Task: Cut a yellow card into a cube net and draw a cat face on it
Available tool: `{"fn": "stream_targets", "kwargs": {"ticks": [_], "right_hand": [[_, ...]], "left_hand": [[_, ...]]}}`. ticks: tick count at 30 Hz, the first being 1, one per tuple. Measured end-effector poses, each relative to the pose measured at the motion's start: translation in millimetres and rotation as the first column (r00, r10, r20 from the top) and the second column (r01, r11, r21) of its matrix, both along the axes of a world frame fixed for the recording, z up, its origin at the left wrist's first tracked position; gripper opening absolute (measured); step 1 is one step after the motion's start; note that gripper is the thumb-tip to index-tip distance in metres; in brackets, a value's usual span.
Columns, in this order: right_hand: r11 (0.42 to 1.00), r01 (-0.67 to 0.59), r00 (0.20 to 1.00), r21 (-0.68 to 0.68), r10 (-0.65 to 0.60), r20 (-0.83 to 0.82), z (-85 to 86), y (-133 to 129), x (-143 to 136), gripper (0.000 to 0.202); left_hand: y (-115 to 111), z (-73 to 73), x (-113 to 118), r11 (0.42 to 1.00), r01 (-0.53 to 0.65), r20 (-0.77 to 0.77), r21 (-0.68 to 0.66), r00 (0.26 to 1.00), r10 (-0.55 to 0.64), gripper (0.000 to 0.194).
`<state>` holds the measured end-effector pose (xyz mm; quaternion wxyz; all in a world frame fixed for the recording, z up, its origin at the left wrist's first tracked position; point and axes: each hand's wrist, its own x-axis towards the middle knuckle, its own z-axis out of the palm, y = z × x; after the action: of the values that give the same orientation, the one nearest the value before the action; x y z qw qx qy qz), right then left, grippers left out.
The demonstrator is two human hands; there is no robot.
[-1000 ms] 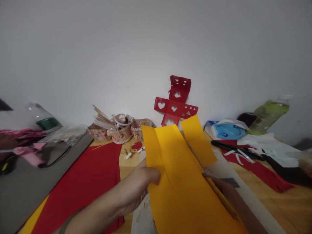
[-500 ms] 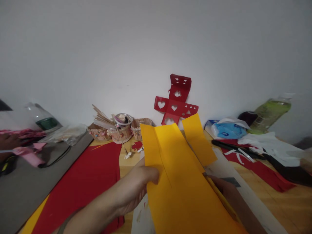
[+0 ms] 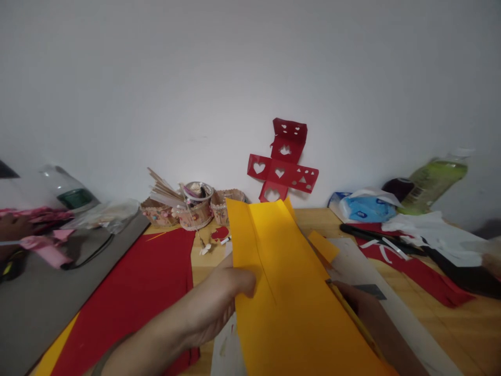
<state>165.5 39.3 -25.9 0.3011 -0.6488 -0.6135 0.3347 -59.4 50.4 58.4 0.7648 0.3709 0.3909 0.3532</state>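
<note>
At the lower center of the frame, a creased yellow sheet [image 3: 285,292] is held above a wooden table [image 3: 442,318], its left edge pinched between the left hand's [image 3: 223,295] thumb and fingers. The right hand [image 3: 362,308] is at the sheet's right edge, its grip too obscured to tell. A red paper cutout [image 3: 282,169] stands near the white wall [image 3: 176,94], right of upper center.
</note>
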Motion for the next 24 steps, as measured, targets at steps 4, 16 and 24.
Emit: {"fn": "stream_targets", "kwargs": {"ticks": [4, 16, 24], "right_hand": [[0.998, -0.016, 1.000, -0.056, 0.017, 0.014, 1.2, 1, 1, 0.015], [0.995, -0.019, 0.999, -0.100, 0.023, 0.042, -8.9, 1, 4, 0.029], [0.997, 0.053, 0.997, -0.049, -0.050, 0.056, -5.3, -2, -1, 0.029]], "left_hand": [[-1, 0.5, 3, 1.000, 0.022, -0.028, -0.013, 0.999, -0.022, 0.028], [-2, 0.9, 3, 0.999, 0.042, -0.005, 0.014, 0.999, -0.042, 0.048], [-4, 0.4, 4, 1.000, 0.025, -0.028, -0.015, 0.999, -0.025, 0.044]]}}
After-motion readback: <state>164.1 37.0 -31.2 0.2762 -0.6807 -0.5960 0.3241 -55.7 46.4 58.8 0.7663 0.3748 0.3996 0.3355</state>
